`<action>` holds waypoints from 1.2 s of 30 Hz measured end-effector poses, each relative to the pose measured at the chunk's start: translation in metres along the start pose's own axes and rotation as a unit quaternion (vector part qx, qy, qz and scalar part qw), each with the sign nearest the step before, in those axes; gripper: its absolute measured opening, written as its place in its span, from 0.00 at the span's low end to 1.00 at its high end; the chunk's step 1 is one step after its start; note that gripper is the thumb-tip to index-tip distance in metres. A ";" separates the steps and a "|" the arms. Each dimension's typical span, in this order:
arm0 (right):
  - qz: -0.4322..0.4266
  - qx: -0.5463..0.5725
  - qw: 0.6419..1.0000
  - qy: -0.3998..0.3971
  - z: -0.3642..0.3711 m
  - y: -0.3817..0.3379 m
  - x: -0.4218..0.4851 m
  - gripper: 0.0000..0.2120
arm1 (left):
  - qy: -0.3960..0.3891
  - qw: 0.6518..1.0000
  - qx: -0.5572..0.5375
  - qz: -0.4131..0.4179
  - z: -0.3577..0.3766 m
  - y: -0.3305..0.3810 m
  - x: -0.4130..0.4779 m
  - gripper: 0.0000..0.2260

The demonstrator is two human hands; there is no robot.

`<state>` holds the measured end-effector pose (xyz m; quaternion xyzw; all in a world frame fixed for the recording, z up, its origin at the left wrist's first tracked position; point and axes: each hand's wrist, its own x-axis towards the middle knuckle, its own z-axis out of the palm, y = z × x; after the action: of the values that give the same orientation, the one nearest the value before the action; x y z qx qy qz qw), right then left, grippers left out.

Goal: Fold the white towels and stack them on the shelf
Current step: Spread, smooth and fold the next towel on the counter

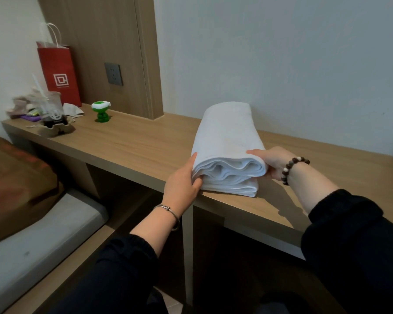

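Observation:
Folded white towels (227, 141) lie in a stack on the long wooden shelf (132, 143), near its front edge. The top towel is thick and rounded, with its layered folds facing me; a flatter one lies beneath it. My left hand (184, 180) grips the stack's left near corner, fingers tucked between the layers. My right hand (273, 163) holds the right side of the top towel, thumb on top. Both arms wear dark sleeves, with a thin bangle on the left wrist and a bead bracelet on the right.
At the shelf's far left stand a red paper bag (59, 74), a plastic cup with a straw (51, 108) in a cardboard holder and a small green figure (102, 111). A wall socket (114, 74) sits on the wood panel. A bed (32, 234) lies lower left.

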<state>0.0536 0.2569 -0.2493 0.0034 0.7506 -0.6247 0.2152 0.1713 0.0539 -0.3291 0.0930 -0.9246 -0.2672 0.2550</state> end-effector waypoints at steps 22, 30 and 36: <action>0.046 0.143 0.987 0.056 -0.003 0.035 -0.004 0.19 | 0.045 0.970 0.114 0.210 -0.021 0.021 0.018 0.24; 0.070 0.209 0.975 -0.010 0.011 0.020 -0.015 0.09 | 0.085 0.993 -0.007 0.076 -0.005 0.015 0.006 0.27; 0.065 0.207 0.976 0.005 0.016 0.031 -0.016 0.10 | 0.020 0.999 -0.039 0.030 -0.011 0.013 0.010 0.29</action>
<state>0.0818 0.2525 -0.2751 0.1000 0.6041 -0.7511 0.2466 0.1680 0.0565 -0.3096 0.0608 -0.9107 -0.2933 0.2845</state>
